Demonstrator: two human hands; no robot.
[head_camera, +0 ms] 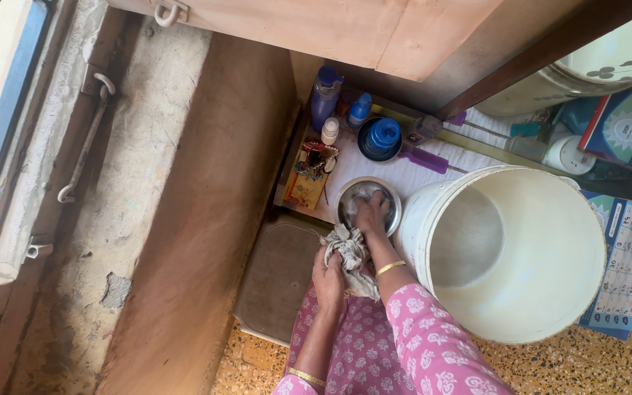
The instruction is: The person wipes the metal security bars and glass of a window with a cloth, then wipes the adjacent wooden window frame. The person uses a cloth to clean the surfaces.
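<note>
You have a round steel bowl upright just beside the white bucket, and a crumpled grey cloth bunched at the bowl's near rim.

A low white-lined shelf carries bottles, a blue-lidded jar and a steel bowl.

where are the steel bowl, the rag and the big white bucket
steel bowl [393,207], head view, right rim
rag [350,250], head view, bunched middle
big white bucket [587,219], head view, right rim
</note>
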